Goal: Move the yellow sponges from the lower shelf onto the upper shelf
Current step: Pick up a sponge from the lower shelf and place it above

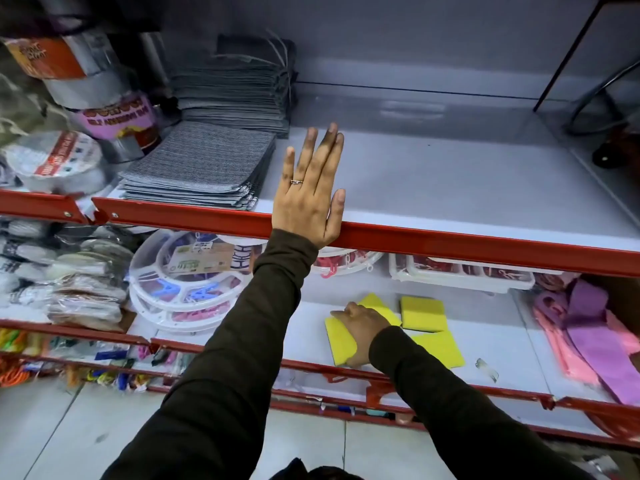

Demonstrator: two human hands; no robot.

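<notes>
Several yellow sponges lie on the lower shelf (311, 344). My right hand (363, 332) is down there, its fingers wrapped around the nearest yellow sponge (337, 336) at the left of the group. Another sponge (423, 313) sits behind it, one (438, 348) lies to the right, and a fourth (379, 306) shows partly behind my hand. My left hand (310, 188) rests flat, fingers spread, on the front of the upper shelf (450, 188), over its red rim. It holds nothing.
Stacks of grey cloths (204, 168) fill the upper shelf's left side, with tape rolls (55, 161) further left. Round white peg hangers (187, 282) and white trays (464, 275) stand on the lower shelf. Pink and purple items (588, 327) lie at the right.
</notes>
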